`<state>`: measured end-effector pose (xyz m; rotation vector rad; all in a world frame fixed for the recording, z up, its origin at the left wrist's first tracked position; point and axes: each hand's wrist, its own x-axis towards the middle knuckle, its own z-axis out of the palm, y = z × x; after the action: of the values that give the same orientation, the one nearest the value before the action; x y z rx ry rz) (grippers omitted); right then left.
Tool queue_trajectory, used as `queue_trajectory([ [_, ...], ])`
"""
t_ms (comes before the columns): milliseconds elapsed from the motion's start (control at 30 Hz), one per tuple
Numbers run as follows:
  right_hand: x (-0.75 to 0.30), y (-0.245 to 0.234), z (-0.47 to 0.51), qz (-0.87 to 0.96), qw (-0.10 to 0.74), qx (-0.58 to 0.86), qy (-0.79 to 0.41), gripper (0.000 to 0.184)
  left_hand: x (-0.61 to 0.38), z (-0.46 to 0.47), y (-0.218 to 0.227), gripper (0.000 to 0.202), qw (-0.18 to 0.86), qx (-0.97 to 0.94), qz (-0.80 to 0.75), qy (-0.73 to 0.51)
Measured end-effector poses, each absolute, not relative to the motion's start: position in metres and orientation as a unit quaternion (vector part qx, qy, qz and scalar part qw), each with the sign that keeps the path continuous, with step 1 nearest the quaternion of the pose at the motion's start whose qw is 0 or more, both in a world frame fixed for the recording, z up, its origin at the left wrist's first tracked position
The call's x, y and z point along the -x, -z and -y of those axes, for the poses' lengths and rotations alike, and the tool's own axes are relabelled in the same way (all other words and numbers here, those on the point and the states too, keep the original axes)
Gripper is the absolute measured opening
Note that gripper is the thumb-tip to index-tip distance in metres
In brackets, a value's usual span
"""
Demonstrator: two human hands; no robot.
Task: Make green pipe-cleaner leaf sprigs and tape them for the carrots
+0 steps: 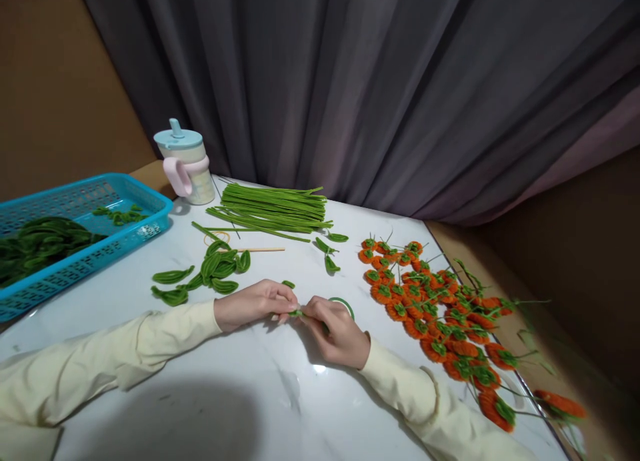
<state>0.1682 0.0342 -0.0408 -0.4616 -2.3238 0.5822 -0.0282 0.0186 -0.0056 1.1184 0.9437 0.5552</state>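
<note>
My left hand (257, 304) and my right hand (335, 327) meet over the front middle of the white table. Between their fingertips is a small green fuzzy piece (296, 313), mostly hidden; it looks like pipe cleaner. Both hands are closed in a pinch on it. A roll of green tape (345, 305) lies just behind my right hand, partly covered by it. Left of my left hand rests a pile of green pipe-cleaner leaves (215, 267). A few more leaves (327, 254) lie behind the hands.
A bundle of green pipe cleaners (275, 207) lies at the back, with a thin wooden stick (260, 249) before it. Orange pipe-cleaner flowers (415, 294) crowd the right side. At left stand a blue basket (165, 211) of green pieces and a lidded cup (200, 181).
</note>
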Motion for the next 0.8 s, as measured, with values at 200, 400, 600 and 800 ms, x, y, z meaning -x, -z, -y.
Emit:
queue_trajectory([
  [200, -0.167, 0.038, -0.033, 0.942, 0.325, 0.076, 0.031, 0.019, 0.029, -0.018, -0.001, 0.024, 0.733, -0.475, -0.444, -0.199],
  [400, -0.167, 0.035, -0.034, 0.945, 0.296, 0.018, 0.137, 0.014, 0.028, -0.016, -0.001, 0.026, 0.816, -0.337, -0.435, -0.174],
  [600, -0.169, 0.037, -0.036, 0.952, 0.301, 0.054, 0.025, 0.016, 0.029, -0.018, 0.003, 0.029, 0.809, -0.35, -0.437, -0.177],
  [800, -0.169, 0.039, -0.037, 0.9, 0.336, 0.186, -0.206, 0.019, 0.028, -0.013, -0.006, 0.033, 0.563, -0.635, -0.469, -0.245],
])
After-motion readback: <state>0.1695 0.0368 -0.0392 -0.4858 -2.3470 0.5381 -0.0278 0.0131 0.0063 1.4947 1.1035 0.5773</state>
